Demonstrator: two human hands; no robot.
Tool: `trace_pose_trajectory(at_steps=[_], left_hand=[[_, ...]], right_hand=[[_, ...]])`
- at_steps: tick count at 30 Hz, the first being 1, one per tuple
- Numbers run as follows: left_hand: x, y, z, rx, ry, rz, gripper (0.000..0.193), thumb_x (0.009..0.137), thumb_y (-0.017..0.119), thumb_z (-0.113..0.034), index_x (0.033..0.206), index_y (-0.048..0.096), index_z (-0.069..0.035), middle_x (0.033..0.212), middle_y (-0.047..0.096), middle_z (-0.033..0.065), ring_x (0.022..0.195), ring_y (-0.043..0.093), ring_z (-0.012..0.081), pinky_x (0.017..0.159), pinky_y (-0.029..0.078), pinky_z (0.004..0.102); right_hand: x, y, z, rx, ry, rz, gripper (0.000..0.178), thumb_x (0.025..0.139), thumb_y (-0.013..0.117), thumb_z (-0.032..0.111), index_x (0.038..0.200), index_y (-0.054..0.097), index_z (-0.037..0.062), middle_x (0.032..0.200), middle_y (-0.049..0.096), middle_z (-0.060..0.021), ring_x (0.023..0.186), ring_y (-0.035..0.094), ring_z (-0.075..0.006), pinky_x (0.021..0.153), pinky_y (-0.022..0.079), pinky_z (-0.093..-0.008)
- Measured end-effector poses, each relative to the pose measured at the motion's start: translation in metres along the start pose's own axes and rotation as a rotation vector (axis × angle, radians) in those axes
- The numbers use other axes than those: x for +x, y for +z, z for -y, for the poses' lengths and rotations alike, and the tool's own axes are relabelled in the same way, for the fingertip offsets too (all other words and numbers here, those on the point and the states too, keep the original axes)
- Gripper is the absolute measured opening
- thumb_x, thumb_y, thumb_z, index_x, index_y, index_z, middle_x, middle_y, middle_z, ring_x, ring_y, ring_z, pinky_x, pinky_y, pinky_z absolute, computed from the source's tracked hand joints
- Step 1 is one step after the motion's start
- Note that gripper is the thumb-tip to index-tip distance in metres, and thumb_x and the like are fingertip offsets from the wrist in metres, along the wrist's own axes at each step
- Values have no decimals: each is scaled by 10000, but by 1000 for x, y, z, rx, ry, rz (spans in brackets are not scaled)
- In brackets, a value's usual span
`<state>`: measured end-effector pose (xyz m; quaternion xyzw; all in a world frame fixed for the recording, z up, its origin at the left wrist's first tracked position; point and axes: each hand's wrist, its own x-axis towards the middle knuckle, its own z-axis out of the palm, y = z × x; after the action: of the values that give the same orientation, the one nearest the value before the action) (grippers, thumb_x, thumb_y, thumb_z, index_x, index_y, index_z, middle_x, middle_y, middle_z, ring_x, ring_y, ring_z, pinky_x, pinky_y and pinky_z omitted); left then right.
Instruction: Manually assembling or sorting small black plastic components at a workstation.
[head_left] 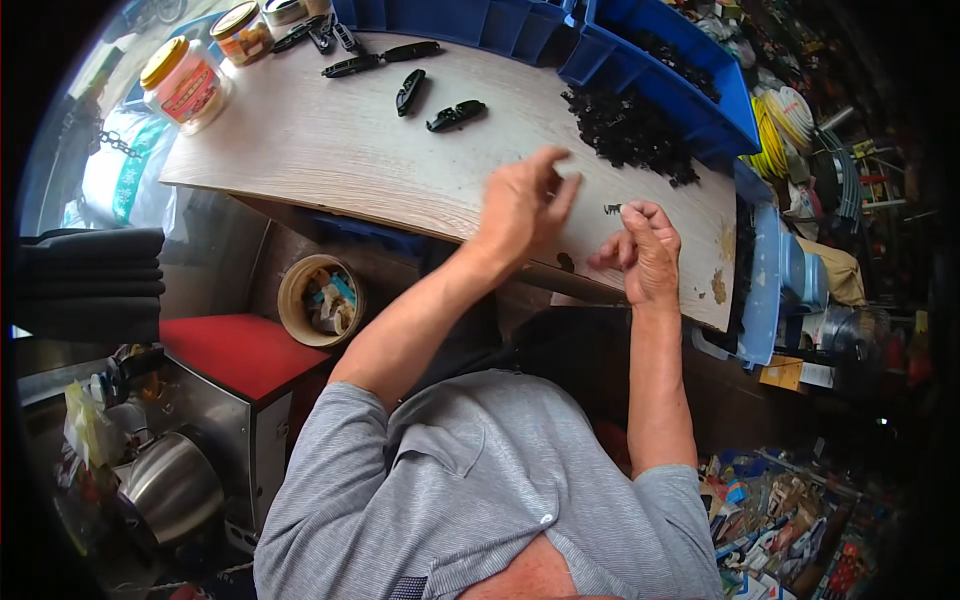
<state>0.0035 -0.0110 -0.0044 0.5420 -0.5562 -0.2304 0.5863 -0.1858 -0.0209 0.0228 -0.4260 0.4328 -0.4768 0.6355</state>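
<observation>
My right hand (650, 250) pinches a small black plastic part (613, 209) between thumb and forefinger, above the right side of the pale wooden table (330, 150). To its left, my left hand (525, 205) hovers over the table's front part, blurred by motion, fingers apart and nothing seen in them. Beyond the hands lies a heap of small black plastic parts (630, 130). Farther left are a glossy black curved piece (456, 115) and another like it (410, 92). Several more long black pieces (380, 60) lie near the back edge.
Blue bins (735, 125) line the back, one holding more black parts. A jar with a yellow lid (188, 85) stands at the left end. Below the table are a bucket of scraps (322, 300) and a red-topped cabinet (245, 345). Piled goods (790, 520) crowd the right.
</observation>
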Motion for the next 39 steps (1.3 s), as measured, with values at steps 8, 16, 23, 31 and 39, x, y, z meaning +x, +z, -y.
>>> trace_pose_trajectory(at_steps=[8, 16, 23, 31, 39], left_hand=[[45, -83, 37, 904, -5, -40, 366, 879, 706, -403, 1016, 649, -69, 805, 700, 137, 747, 693, 308, 678, 546, 429], [16, -64, 19, 811, 180, 82, 226, 866, 672, -181, 1080, 638, -117, 917, 620, 115, 894, 602, 316, 724, 514, 441], [9, -62, 23, 825, 335, -58, 278, 815, 694, -112, 1079, 617, -78, 940, 655, 129, 897, 613, 349, 766, 499, 431], [-22, -14, -9, -314, -243, 215, 259, 918, 696, -100, 1150, 645, 5, 893, 675, 20, 725, 607, 61, 606, 507, 253], [-23, 3, -18, -647, -382, 338, 234, 916, 703, -96, 1125, 662, 3, 833, 661, 1, 700, 596, 44, 577, 468, 196]], right_hand=[[2, -1, -4, -9, 18, -5, 205, 905, 718, 211, 999, 585, 88, 494, 503, -32, 510, 624, -185, 469, 595, -408], [1, 2, -2, -13, 1, -37, 179, 898, 707, 230, 974, 615, 97, 498, 505, -24, 531, 630, -181, 482, 594, -403], [-1, 7, -1, 10, 3, -70, 168, 901, 704, 239, 1008, 656, 118, 502, 509, -20, 530, 633, -189, 502, 604, -408], [-2, 10, -10, 176, -75, 56, 149, 913, 713, 215, 1017, 663, 121, 542, 521, -28, 543, 605, -203, 605, 605, -450], [0, 5, -12, 115, -35, 31, 128, 895, 753, 134, 1004, 692, 109, 673, 607, 43, 490, 486, -69, 525, 451, -234]])
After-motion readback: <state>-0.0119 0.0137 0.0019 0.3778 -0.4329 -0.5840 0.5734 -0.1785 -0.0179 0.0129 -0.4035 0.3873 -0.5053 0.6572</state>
